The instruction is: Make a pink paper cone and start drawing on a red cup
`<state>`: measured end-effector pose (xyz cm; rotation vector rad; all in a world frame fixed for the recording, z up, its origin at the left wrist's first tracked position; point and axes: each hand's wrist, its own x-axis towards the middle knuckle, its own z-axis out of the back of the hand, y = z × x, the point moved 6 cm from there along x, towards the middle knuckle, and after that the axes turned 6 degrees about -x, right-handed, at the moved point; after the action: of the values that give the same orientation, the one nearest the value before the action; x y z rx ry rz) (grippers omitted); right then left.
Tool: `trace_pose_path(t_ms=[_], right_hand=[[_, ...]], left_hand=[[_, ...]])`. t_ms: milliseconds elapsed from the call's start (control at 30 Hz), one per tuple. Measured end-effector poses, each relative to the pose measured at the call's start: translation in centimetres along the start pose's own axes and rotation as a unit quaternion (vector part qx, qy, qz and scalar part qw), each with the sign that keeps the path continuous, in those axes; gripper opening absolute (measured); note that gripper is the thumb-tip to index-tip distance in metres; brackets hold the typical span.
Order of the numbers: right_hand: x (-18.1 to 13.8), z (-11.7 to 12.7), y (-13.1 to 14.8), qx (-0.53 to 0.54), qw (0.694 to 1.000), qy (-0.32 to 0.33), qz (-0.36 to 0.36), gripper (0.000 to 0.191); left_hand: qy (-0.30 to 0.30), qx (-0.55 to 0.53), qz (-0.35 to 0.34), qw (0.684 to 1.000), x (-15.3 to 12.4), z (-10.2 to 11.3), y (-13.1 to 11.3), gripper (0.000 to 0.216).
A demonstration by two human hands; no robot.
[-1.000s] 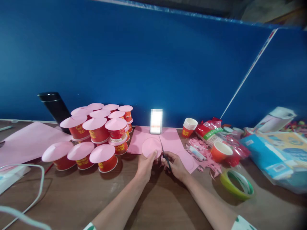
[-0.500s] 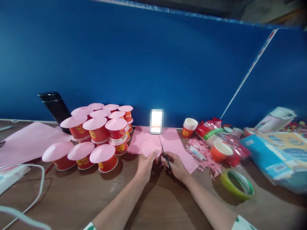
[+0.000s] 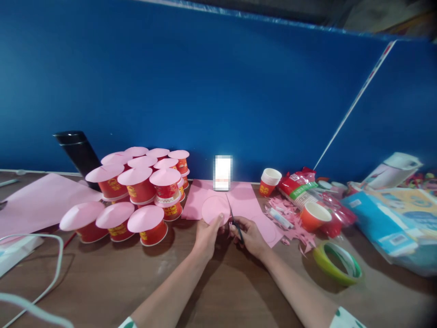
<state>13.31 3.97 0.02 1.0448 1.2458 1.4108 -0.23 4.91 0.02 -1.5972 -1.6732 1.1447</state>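
Between thumb and fingers, my left hand (image 3: 207, 237) pinches a pink paper circle (image 3: 214, 209). My right hand (image 3: 251, 236) is closed round dark scissors (image 3: 239, 230), whose blades lie at the circle's right edge. Behind both hands are pink paper sheets (image 3: 244, 196) flat on the table. Another pink piece with a drawn round outline (image 3: 269, 229) lies just right of my right hand. To the left stand several red paper cups (image 3: 152, 233) with pink cone tops (image 3: 146, 218), some stacked in two layers.
Right of the sheets are stacked paper cups (image 3: 269, 182), pink paper scraps (image 3: 300, 234), an orange cup (image 3: 314, 216), a roll of tape (image 3: 336, 264) and a blue package (image 3: 378, 223). A black bottle (image 3: 80, 155) and white cable (image 3: 56, 278) are at left; a blurred upright panel (image 3: 222, 173) stands behind.
Almost nothing differs. The scissors and both hands keep nearly the same place at the circle's edge.
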Motion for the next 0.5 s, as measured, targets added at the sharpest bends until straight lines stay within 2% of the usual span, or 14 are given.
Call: trace_pose_path(t_ms=[500], right_hand=[[0.03,-0.03,-0.1,-0.007,1.0,0.004,0.007,0.044]], left_hand=[[0.002,0.005,0.001,1.0,0.13,0.02,0.08,0.037]])
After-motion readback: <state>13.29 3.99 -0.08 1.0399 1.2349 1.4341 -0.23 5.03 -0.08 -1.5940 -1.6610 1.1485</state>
